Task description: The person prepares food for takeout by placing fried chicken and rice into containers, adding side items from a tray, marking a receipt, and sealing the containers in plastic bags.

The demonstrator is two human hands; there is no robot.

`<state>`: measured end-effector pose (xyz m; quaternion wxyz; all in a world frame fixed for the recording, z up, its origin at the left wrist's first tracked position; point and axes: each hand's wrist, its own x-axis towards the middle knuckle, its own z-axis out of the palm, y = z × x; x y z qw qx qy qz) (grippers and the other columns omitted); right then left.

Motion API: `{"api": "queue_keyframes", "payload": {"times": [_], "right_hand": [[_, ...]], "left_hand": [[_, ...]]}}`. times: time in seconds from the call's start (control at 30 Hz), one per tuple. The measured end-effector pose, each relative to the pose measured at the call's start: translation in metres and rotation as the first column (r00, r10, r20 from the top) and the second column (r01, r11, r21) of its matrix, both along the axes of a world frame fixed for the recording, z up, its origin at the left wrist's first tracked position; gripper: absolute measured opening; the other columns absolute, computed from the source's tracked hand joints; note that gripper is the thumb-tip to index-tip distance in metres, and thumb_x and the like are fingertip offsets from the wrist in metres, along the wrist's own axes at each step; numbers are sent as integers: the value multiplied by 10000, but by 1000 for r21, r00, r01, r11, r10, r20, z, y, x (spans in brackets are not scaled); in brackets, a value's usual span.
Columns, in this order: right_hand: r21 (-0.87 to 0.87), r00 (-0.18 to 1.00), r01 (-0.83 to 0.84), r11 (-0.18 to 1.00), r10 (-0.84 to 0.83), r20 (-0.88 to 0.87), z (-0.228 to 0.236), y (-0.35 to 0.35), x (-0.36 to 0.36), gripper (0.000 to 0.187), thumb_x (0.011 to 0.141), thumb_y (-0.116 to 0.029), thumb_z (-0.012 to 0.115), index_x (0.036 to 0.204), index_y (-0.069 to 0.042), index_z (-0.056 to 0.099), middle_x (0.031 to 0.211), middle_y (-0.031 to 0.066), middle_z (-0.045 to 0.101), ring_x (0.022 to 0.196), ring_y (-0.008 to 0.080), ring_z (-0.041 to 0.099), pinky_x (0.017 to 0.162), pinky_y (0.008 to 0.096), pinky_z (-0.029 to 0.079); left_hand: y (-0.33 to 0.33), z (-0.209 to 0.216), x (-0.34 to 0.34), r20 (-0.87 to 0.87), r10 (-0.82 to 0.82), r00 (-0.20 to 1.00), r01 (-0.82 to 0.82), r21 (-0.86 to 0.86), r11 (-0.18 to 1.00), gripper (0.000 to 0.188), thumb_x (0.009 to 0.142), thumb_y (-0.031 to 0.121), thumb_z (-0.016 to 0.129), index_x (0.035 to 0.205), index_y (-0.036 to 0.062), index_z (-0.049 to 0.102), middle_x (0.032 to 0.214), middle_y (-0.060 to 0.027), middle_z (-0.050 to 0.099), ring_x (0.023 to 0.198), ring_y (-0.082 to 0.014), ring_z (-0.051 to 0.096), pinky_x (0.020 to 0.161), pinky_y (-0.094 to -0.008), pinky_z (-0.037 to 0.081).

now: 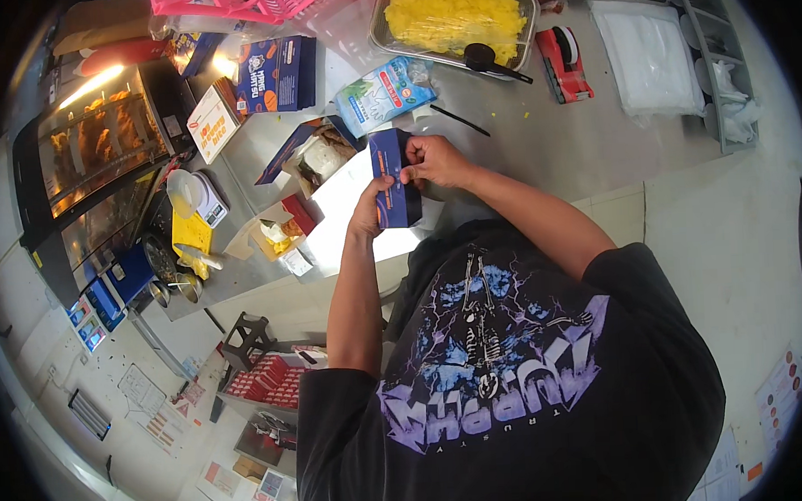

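Between my two hands is a dark blue cardboard food box (392, 202) with orange and white print, held over the counter's near edge. My left hand (370, 207) grips its left side, thumb on the front panel. My right hand (436, 162) is curled at the box's upper right edge, fingers pinched on the cardboard. Just beyond, to the left, an open blue box (312, 158) holds a paper-wrapped item. Nearer me on the left lies a small open red and white box (284, 229) with yellow food inside. A light blue and green plastic packet (385, 94) lies behind my hands.
At the back is a metal tray (376, 37) of yellow food under plastic wrap, with a black scoop (487, 60) on its rim. A red tape dispenser (565, 69) and white bags (648, 56) lie right. A lit food warmer (101, 143) and kitchen scale (209, 203) stand left.
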<state>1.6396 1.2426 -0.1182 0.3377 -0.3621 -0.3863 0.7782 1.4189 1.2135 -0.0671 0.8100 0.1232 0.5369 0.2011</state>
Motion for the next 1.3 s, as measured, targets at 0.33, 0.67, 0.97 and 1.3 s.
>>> {"api": "queue_keyframes", "payload": {"times": [0.33,0.67,0.97,1.3], "right_hand": [[355,944,-59,933,-63,322,-31,-28,23,220,948,-198,794,1023,-15,698,835,81,746,726,143,701,672,321,571],[338,757,68,939,-269,595,34,-37,82,125,964,-108,715,1043,-14,689,917,135,748,788,240,745,734,352,587],[679,688,-212,703,-386,614,73,67,-64,390,881,-189,805,1214,-54,654,1101,100,687,1104,313,649,969,441,514],[565,450,105,818,-546,707,45,117,-217,893,725,-315,946,1447,-108,462,1249,136,672,1160,353,594,998,506,411]], "left_hand": [[6,37,33,-237,-58,970,150,390,908,653,880,174,797,1434,2,497,1100,-77,703,974,-173,695,875,-340,580],[-39,6,60,-989,122,78,821,133,554,1297,720,460,913,1638,-49,151,1395,-336,435,1294,-483,451,1111,-597,352],[29,-19,-87,-723,661,201,26,678,734,879,900,213,792,1511,-151,275,1524,-358,378,1426,-418,423,1202,-471,322],[99,-4,-114,-477,793,378,-133,820,557,835,921,40,772,1551,-6,225,1209,-191,690,1095,-237,694,877,-314,554]]}}
